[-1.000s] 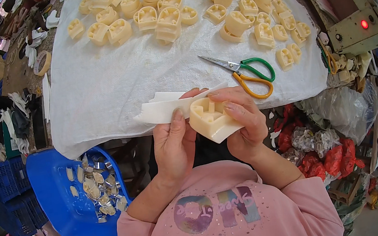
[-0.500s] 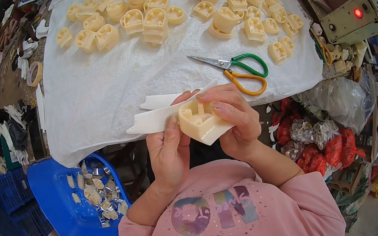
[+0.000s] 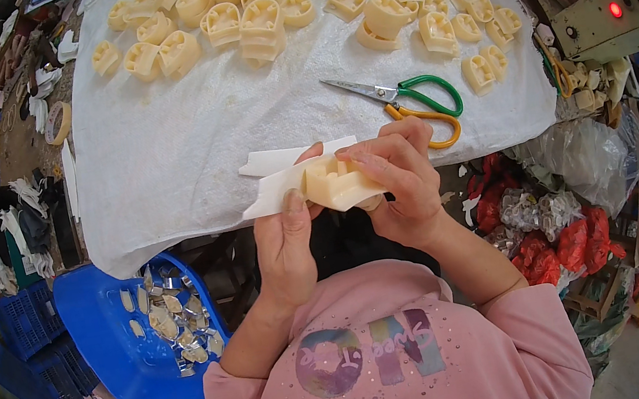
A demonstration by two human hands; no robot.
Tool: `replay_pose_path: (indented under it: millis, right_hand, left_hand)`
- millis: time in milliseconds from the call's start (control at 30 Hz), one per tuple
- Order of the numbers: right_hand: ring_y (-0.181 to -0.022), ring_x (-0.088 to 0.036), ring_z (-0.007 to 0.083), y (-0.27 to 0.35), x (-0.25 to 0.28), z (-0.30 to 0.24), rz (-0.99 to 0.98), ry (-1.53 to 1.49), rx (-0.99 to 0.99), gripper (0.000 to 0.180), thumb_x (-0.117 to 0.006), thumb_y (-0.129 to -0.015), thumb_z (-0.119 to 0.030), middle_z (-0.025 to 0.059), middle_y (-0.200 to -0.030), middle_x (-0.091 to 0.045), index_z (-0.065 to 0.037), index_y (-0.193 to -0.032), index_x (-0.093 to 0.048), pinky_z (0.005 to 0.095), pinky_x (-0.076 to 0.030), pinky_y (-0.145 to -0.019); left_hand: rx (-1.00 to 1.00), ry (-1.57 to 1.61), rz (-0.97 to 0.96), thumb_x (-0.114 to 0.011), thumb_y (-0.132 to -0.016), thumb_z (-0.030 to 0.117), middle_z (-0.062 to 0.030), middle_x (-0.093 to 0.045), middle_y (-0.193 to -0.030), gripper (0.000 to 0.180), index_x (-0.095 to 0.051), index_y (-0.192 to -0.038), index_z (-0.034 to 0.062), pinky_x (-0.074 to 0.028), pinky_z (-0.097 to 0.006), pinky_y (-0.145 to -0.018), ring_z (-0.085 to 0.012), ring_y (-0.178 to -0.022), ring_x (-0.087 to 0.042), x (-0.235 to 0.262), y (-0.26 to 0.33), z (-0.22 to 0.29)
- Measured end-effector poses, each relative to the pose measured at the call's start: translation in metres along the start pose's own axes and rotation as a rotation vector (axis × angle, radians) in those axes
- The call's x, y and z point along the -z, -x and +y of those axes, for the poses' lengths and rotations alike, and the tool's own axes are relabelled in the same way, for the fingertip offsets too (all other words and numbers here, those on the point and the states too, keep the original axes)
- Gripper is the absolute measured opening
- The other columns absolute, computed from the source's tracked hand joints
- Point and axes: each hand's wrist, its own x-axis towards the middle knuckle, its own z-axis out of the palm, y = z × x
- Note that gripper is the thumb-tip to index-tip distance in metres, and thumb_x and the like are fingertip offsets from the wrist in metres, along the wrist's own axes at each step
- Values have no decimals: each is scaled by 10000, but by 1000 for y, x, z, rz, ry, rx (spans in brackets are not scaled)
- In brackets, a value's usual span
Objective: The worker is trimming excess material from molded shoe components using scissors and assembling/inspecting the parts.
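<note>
A hollow cream moulded piece (image 3: 341,186) is pinched snugly by the right hand (image 3: 411,187) over the near edge of a white-clothed table (image 3: 177,147), a flat white strip (image 3: 268,193) by the left hand (image 3: 285,247). The piece has just been tipped, its hollow less exposed. Room is offered leftward; rightward, green-and-orange-handled steel scissors (image 3: 386,94) are nearly met.

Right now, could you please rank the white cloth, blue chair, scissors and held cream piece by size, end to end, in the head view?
White cloth
Blue chair
Scissors
Held cream piece, partly hidden by the right hand
</note>
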Motion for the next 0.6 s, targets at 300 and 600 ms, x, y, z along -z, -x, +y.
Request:
replay_pose_path:
  millis: [300,600]
  right_hand:
    - [-757,-475,215,-11,18,-21,-356,276,21,336,-680,-646,-123,17,-833,-518,-199,-966,-611,445,-265,-757]
    - [-784,-456,240,-12,25,-25,-615,290,-74,283,-640,-669,-78,57,-773,-432,-169,-925,-561,441,-266,-742]
  left_hand:
    - [-24,-116,175,-460,-987,170,-144,-646,-1014,318,-603,-1112,-85,-535,-285,-823,-164,-917,-627,17,2,-1]
    - [163,-104,103,-451,-992,187,-129,-645,-1041,333,-591,-1167,-60,-520,-268,-840,-147,-939,-616,10,3,-7]
